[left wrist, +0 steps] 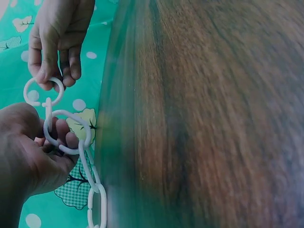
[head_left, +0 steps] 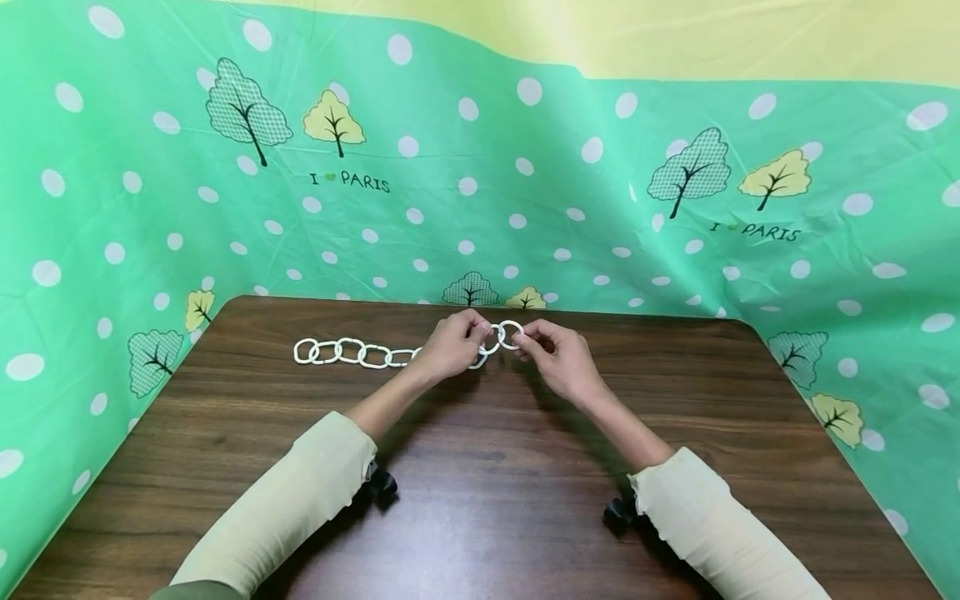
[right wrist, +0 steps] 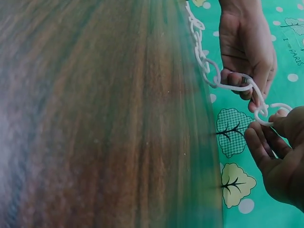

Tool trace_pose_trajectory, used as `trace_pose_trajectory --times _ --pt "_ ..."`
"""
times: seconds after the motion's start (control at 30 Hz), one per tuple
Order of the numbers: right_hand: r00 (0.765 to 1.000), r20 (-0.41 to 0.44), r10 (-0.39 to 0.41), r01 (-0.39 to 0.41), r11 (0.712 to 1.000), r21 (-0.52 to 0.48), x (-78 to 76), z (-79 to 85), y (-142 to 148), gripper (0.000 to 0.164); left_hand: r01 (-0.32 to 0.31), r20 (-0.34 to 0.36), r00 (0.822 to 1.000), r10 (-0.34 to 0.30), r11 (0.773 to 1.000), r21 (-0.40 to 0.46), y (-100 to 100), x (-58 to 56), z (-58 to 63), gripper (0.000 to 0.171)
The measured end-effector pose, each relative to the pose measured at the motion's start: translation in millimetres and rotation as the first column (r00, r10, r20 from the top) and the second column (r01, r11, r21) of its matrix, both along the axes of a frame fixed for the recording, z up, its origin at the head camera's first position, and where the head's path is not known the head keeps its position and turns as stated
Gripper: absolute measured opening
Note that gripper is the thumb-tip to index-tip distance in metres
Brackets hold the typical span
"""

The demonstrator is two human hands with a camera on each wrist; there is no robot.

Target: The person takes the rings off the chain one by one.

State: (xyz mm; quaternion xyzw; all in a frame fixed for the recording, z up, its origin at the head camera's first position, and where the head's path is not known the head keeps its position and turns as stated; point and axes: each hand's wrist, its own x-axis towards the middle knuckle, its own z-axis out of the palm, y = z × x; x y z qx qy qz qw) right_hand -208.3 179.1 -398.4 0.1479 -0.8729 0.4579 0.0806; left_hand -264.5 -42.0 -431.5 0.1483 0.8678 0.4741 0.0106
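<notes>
A chain of white plastic links (head_left: 386, 358) lies along the far part of the table, its right end raised between the two hands. My left hand (head_left: 456, 343) pinches a link near that end, with the following links hanging past its fingers in the left wrist view. Between thumb and fingers, my right hand (head_left: 561, 360) pinches the round end link (left wrist: 26, 93). A small gap shows in this ring's lower side, close to where the neighbouring link (left wrist: 48, 111) hooks through it. In the right wrist view, the right thumb hides part of the end link (right wrist: 280, 105).
The dark wood-grain table (head_left: 480, 500) ends just beyond the hands. Behind and beside it hangs a green cloth (head_left: 465, 217) with white dots and printed trees. Black mounts (head_left: 618, 517) stick out under both sleeve cuffs.
</notes>
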Motion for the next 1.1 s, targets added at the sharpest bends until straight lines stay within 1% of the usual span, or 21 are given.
trace_pose_trajectory --times 0.1,0.13,0.2,0.23,0.27,0.4,0.43,0.47,0.57,0.6,0.67,0.73,0.87,0.9,0.93,0.97,1.03,1.1 --pt "1.0 -0.017 0.017 -0.017 0.999 0.041 1.2 1.0 -0.2 0.013 -0.032 -0.048 0.998 0.029 0.998 -0.054 1.3 -17.2 -18.3 0.025" --pt "1.0 -0.021 0.023 -0.022 0.998 0.053 1.8 1.2 -0.4 0.013 -0.041 -0.029 0.999 0.04 0.997 -0.066 3.7 -12.9 -11.9 0.023" --pt "0.999 -0.028 0.036 -0.034 0.997 0.069 2.9 1.5 -0.8 0.011 -0.061 -0.041 0.997 0.058 0.994 -0.086 4.7 -19.9 -19.6 0.023" --pt "0.999 -0.033 0.04 -0.038 0.997 0.075 3.4 1.4 -1.0 0.011 -0.072 -0.023 0.997 0.07 0.992 -0.099 6.0 -17.4 -15.7 0.023" --pt "0.998 -0.037 0.044 -0.041 0.996 0.079 3.9 1.3 -1.1 0.01 -0.071 -0.01 0.997 0.07 0.993 -0.099 5.8 -17.8 -15.0 0.024" --pt "0.998 -0.05 0.045 -0.039 0.994 0.098 5.8 -0.2 -0.8 0.009 -0.095 0.029 0.995 0.098 0.99 -0.106 5.7 -21.3 -16.5 0.025" --pt "0.998 -0.053 0.04 -0.035 0.994 0.105 6.2 -0.7 -0.6 0.009 -0.096 0.044 0.994 0.101 0.99 -0.106 5.3 -20.5 -15.1 0.026" --pt "0.998 -0.054 0.036 -0.03 0.993 0.11 6.6 -1.1 -0.2 0.009 -0.092 0.048 0.994 0.097 0.991 -0.102 4.2 -23.0 -17.2 0.025" --pt "0.998 -0.054 0.027 -0.02 0.993 0.12 7.5 -1.7 0.8 0.008 -0.087 0.06 0.994 0.093 0.991 -0.098 3.7 -21.3 -16.5 0.026" --pt "0.998 -0.052 0.025 -0.018 0.993 0.12 7.7 -1.8 1.3 0.008 -0.087 0.049 0.995 0.092 0.992 -0.096 3.5 -20.1 -16.3 0.026" --pt "0.999 -0.044 0.022 -0.017 0.993 0.121 8.1 -1.6 2.7 0.008 -0.078 0.059 0.995 0.083 0.993 -0.083 3.5 -14.9 -10.5 0.027" --pt "0.999 -0.035 0.016 -0.011 0.992 0.129 8.5 -1.4 4.2 0.009 -0.087 0.045 0.995 0.091 0.993 -0.079 3.8 -13.9 -10.5 0.025" --pt "1.0 -0.011 -0.005 0.007 0.987 0.159 9.3 -1.0 9.3 0.01 -0.084 0.064 0.994 0.088 0.995 -0.053 3.8 -0.1 5.7 0.025" --pt "1.0 -0.005 -0.011 0.012 0.986 0.167 9.3 -1.0 11.1 0.01 -0.083 0.066 0.994 0.086 0.995 -0.048 3.6 1.9 7.8 0.025" --pt "1.0 -0.001 -0.016 0.016 0.985 0.174 9.3 -1.0 13.1 0.011 -0.074 0.06 0.995 0.076 0.997 -0.034 3.3 2.1 6.8 0.025" --pt "1.0 0.006 -0.021 0.02 0.984 0.179 9.2 -1.0 15.2 0.011 -0.067 0.072 0.995 0.069 0.997 -0.024 3.2 4.3 10.0 0.025" --pt "0.999 0.018 -0.031 0.027 0.982 0.186 8.5 -0.9 19.9 0.013 -0.061 0.078 0.995 0.062 0.998 -0.017 2.9 0.4 5.0 0.025" --pt "0.999 0.032 -0.042 0.036 0.982 0.187 8.0 -0.6 24.7 0.015 -0.059 0.059 0.997 0.06 0.998 -0.017 2.3 -9.4 -7.5 0.026"
